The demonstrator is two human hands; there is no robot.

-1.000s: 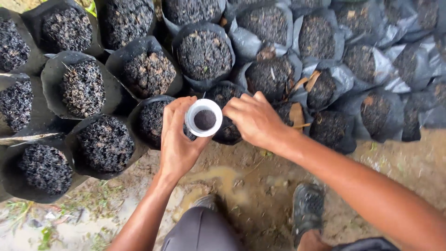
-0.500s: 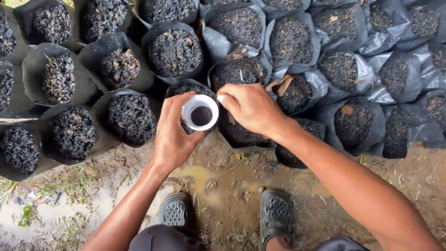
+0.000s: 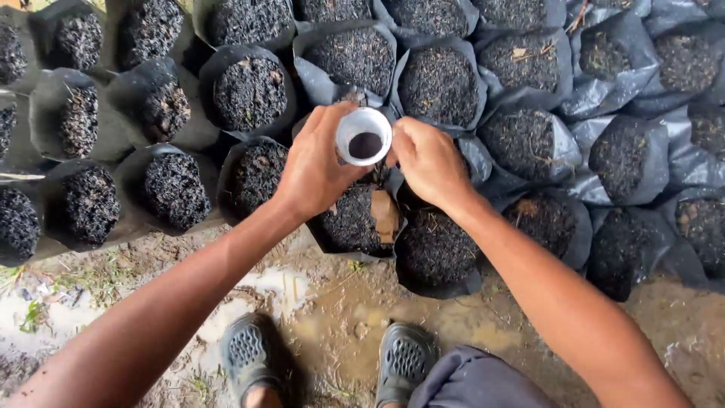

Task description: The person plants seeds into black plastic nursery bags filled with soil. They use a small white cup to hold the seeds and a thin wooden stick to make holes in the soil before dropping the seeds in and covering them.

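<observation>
Right now the left hand is wrapping its fingers around a small white container, holding it upright so its open mouth is facing the camera, with dark contents showing inside. The right hand is closing in from the opposite side, its fingertips touching the rim; whether they are pinching anything is hidden. So the container is sitting between both hands, gripped by the left and merely met by the right. Directly below the grip, black grow bags filled with dark soil are standing in rows, the nearest one just beneath the left palm.
</observation>
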